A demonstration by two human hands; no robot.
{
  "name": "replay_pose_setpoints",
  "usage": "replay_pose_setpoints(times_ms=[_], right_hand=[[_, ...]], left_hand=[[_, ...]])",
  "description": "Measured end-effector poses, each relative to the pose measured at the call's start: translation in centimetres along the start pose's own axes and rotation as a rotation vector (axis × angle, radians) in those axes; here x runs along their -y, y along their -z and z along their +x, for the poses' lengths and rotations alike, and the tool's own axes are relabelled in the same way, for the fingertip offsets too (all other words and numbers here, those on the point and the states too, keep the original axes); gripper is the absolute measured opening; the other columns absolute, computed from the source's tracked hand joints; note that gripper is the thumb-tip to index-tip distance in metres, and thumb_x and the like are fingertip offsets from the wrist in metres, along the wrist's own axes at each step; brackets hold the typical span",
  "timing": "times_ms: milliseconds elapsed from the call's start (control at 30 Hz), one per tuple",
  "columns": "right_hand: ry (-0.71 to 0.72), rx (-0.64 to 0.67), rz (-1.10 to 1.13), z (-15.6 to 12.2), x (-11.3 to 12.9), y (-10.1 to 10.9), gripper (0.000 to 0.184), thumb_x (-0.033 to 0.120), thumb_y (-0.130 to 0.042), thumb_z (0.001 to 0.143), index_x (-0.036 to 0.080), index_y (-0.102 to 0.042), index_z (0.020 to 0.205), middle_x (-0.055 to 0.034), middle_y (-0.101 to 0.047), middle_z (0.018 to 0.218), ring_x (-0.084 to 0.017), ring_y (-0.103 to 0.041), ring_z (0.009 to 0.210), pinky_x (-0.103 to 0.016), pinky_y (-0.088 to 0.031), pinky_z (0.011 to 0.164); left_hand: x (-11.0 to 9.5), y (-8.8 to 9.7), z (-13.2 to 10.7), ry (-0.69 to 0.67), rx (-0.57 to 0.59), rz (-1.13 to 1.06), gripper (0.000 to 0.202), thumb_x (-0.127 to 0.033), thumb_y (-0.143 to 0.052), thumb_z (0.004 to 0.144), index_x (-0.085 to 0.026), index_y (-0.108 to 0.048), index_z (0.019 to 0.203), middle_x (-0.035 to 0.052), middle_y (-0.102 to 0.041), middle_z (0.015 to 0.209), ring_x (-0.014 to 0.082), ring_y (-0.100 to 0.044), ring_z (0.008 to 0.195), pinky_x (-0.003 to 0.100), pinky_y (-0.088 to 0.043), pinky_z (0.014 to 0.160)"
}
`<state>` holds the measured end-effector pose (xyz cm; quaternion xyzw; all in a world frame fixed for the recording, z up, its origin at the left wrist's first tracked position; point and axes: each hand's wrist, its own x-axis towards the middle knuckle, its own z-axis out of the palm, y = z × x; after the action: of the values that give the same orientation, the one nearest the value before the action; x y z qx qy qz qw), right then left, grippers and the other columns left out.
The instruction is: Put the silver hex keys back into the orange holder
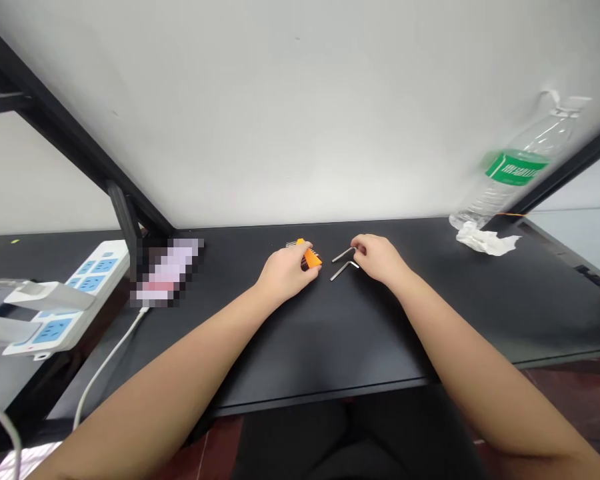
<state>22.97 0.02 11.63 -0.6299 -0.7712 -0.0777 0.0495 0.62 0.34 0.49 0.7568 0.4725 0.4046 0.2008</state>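
My left hand [287, 271] is closed round an orange holder [313, 258] on the black table. Thin metal rods show beside the holder, partly hidden under my fingers; they look like hex keys. With fingertips pressed together, my right hand [377, 259] grips the bent end of an L-shaped hex key [342, 255], whose long arm points left. A second hex key [341, 270] lies on the table just in front of it, close to the right fingers. A narrow gap separates the orange holder from both keys.
On the left stand a white power strip [115, 257] with plugs and a pixelated phone-like object [173, 267] with a white cable [109, 353]. At the back right, a plastic bottle [517, 167] leans near a crumpled tissue [487, 240]. A pale wall [300, 133] closes the back.
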Motion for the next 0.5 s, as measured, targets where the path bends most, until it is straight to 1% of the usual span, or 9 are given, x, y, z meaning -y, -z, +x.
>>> replay_pose_setpoints(times_ms=[67, 133, 167, 200, 267, 367, 433, 500], right_hand=[[-0.001, 0.079, -0.002, 0.0, -0.5, 0.2, 0.019, 0.021, -0.058, 0.088, 0.02, -0.073, 0.101, -0.0058, -0.065, 0.101, -0.017, -0.06, 0.088, -0.029, -0.045, 0.08], [0.034, 0.141, 0.022, -0.3, -0.4, 0.2, 0.024, 0.028, -0.062, 0.088, 0.02, -0.072, 0.108, -0.0079, -0.063, 0.112, -0.019, -0.061, 0.094, -0.03, -0.047, 0.083], [0.061, 0.169, 0.032, -0.5, -0.1, 0.3, 0.028, 0.029, -0.063, 0.088, 0.02, -0.071, 0.113, -0.0088, -0.062, 0.116, -0.019, -0.061, 0.098, -0.03, -0.047, 0.084], [0.084, 0.196, 0.035, -0.7, 0.2, 0.2, 0.03, 0.028, -0.064, 0.087, 0.02, -0.07, 0.115, -0.0092, -0.06, 0.119, -0.02, -0.061, 0.1, -0.03, -0.048, 0.085], [0.113, 0.233, 0.022, -1.1, 0.9, 0.0, 0.027, 0.018, -0.06, 0.086, 0.02, -0.069, 0.111, -0.0087, -0.06, 0.117, -0.02, -0.06, 0.099, -0.029, -0.047, 0.084], [0.126, 0.23, -0.028, -1.6, 1.9, -0.5, 0.026, 0.006, -0.052, 0.083, 0.019, -0.066, 0.1, -0.0074, -0.06, 0.108, -0.018, -0.058, 0.093, -0.029, -0.045, 0.08], [0.134, 0.213, -0.072, -1.9, 2.3, -0.6, 0.026, 0.005, -0.051, 0.083, 0.02, -0.065, 0.1, -0.0076, -0.06, 0.106, -0.019, -0.057, 0.092, -0.031, -0.044, 0.081], [0.155, 0.158, -0.07, -2.1, 2.6, -0.6, 0.025, 0.008, -0.053, 0.083, 0.02, -0.064, 0.101, -0.0076, -0.06, 0.107, -0.021, -0.057, 0.094, -0.033, -0.043, 0.083]], left_hand=[[0.0, 0.0, 0.0, -0.009, -0.004, -0.018, 0.039, -0.039, -0.067, 0.083, -0.024, -0.065, 0.119, 0.0026, -0.074, 0.098, 0.0211, -0.07, 0.087, 0.03, -0.053, 0.077], [0.0, 0.0, 0.0, -0.018, 0.001, -0.023, 0.039, -0.04, -0.067, 0.083, -0.024, -0.065, 0.119, 0.0025, -0.074, 0.098, 0.0214, -0.07, 0.087, 0.031, -0.053, 0.077], [0.0, 0.0, 0.0, -0.022, 0.002, -0.026, 0.039, -0.04, -0.067, 0.083, -0.024, -0.065, 0.119, 0.0023, -0.074, 0.097, 0.0215, -0.07, 0.087, 0.031, -0.053, 0.078], [0.1, -0.1, 0.0, -0.027, 0.001, -0.03, 0.039, -0.04, -0.067, 0.084, -0.024, -0.065, 0.12, 0.0022, -0.075, 0.098, 0.0216, -0.07, 0.087, 0.032, -0.053, 0.078], [0.1, -0.1, 0.0, -0.036, -0.006, -0.041, 0.04, -0.039, -0.067, 0.083, -0.024, -0.064, 0.12, 0.0022, -0.075, 0.1, 0.0217, -0.07, 0.088, 0.032, -0.053, 0.078], [0.1, -0.3, 0.0, -0.052, -0.036, -0.061, 0.044, -0.038, -0.069, 0.082, -0.023, -0.064, 0.123, 0.0027, -0.074, 0.102, 0.0216, -0.07, 0.089, 0.032, -0.053, 0.079], [0.1, -0.4, 0.0, -0.067, -0.057, -0.073, 0.046, -0.037, -0.069, 0.082, -0.022, -0.064, 0.125, 0.0025, -0.074, 0.101, 0.021, -0.07, 0.088, 0.031, -0.053, 0.079], [0.1, -0.5, -0.1, -0.088, -0.072, -0.088, 0.048, -0.036, -0.07, 0.081, -0.022, -0.063, 0.126, 0.0025, -0.074, 0.101, 0.0202, -0.07, 0.087, 0.031, -0.053, 0.08]])
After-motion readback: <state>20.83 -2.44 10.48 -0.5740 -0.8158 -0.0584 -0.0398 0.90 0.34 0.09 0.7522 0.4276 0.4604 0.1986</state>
